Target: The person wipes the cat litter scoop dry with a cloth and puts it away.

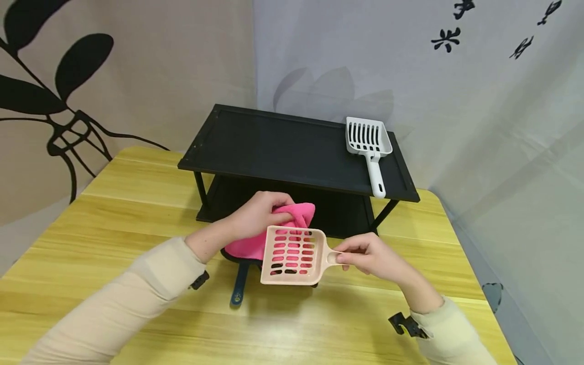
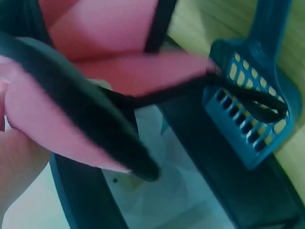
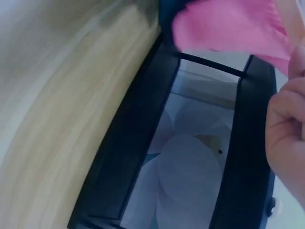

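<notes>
Between the thumb and fingers of my left hand (image 1: 255,215) is a bunched pink cloth (image 1: 298,212) with dark edging, in front of the black rack. My right hand (image 1: 376,256) pinches the handle of a pale beige slotted litter scoop (image 1: 323,253). The scoop's flat slotted head overlaps the cloth in the head view, with pink showing through its slots. Below the cloth, the handle of a dark blue litter scoop (image 1: 239,286) points toward me; its slotted head (image 2: 248,136) shows in the left wrist view, partly crossed by the cloth's dark edge.
A black two-tier rack (image 1: 274,147) stands at the back of the wooden table (image 1: 114,218). On its top right lies a white litter scoop (image 1: 375,175), handle hanging over the front edge. The lower shelf (image 1: 337,218) sits behind my hands. Pale fabric walls (image 1: 493,126) enclose the table's back and right.
</notes>
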Demonstrator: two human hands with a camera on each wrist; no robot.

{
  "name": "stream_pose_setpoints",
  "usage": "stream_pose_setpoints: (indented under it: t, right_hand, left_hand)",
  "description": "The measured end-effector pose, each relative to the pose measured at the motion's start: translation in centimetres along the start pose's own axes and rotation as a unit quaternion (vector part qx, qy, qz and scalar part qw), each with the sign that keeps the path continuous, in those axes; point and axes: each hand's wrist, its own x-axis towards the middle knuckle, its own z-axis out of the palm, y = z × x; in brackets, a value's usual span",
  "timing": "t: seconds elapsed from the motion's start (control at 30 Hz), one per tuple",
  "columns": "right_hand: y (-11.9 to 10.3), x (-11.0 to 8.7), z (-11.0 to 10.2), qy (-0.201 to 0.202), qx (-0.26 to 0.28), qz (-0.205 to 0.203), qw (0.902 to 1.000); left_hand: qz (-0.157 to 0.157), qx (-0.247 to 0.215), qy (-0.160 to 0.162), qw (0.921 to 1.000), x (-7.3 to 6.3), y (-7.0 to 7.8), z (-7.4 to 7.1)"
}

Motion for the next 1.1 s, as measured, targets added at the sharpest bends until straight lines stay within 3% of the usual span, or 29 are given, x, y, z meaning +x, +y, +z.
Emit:
stream_pose_setpoints:
  t: [0.1,0.23,0.43,0.63,0.9,1.0,1.1]
  right_hand:
    - [0.5,0.2,0.1,0.0,-0.014,0.008,0.9999]
    - [1.1,0.0,0.2,0.004,-0.047,-0.001,0.9989]
    - [1.7,-0.7,-0.1,0.006,-0.064,-0.017,0.9978]
    - [1.6,-1.6,-0.6,0.018,-0.061,0.002,0.998]
    - [1.8,-3.0,-1.5,0.045,-0.067,0.006,0.9967]
    - [1.9,-3.4,-2.1,0.073,-0.063,0.013,0.9953]
    - [1.8,-3.5,-2.6,0.101,-0.051,0.052,0.9922]
  left_hand:
    - [-0.025,-0.05,-0.043,0.9975,0.2,0.2,0.4]
    - [-0.054,-0.083,-0.091,0.9909,0.1,0.0,0.6]
    - [-0.052,-0.105,-0.134,0.984,0.0,-0.4,0.7]
    - [-0.039,-0.099,-0.135,0.9851,-0.1,-0.5,0.5]
    - [-0.05,-0.108,-0.133,0.984,-0.7,-0.5,-0.1]
    - [-0.056,-0.115,-0.114,0.9852,-1.1,-0.7,-1.1]
    - [-0.067,-0.119,-0.075,0.9878,-1.8,-1.0,-2.7]
